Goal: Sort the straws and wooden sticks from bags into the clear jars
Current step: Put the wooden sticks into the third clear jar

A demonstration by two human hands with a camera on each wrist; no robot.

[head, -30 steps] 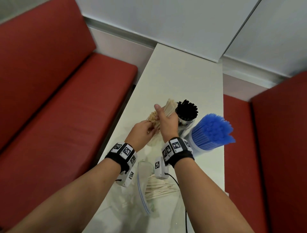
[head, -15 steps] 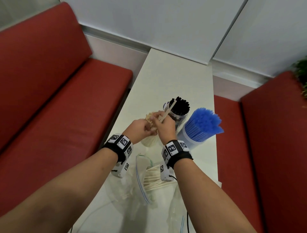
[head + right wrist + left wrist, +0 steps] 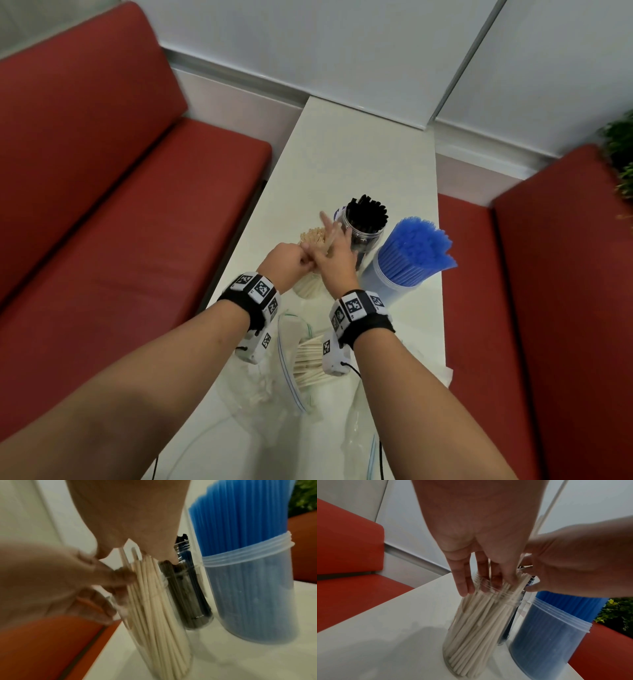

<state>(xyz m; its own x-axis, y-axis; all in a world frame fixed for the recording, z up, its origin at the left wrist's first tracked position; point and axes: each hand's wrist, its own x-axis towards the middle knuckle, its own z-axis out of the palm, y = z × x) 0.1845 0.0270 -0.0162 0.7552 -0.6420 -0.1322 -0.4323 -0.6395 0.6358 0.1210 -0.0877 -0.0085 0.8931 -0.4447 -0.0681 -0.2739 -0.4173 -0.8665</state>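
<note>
A clear jar [image 3: 310,287] packed with pale wooden sticks [image 3: 481,622] stands on the white table [image 3: 359,144]. My right hand [image 3: 334,253] hovers over its mouth and pinches a few wooden sticks [image 3: 123,557] whose lower ends go in among the others. One held stick [image 3: 546,520] rises well above the hand. My left hand [image 3: 481,585] reaches down with fairly straight fingers that touch the stick tops and the jar rim. Right beside stand a jar of black straws [image 3: 366,222] and a jar of blue straws [image 3: 411,253].
A zip bag [image 3: 287,359] with more wooden sticks [image 3: 308,363] lies on the table under my wrists, and crumpled clear bags [image 3: 359,438] lie nearer me. Red benches [image 3: 137,222] flank the narrow table. A plant [image 3: 620,154] shows at the far right.
The bundle in my right hand has gone down into the stick jar, so only a few sticks still poke above it. My left hand stayed at the jar mouth.
</note>
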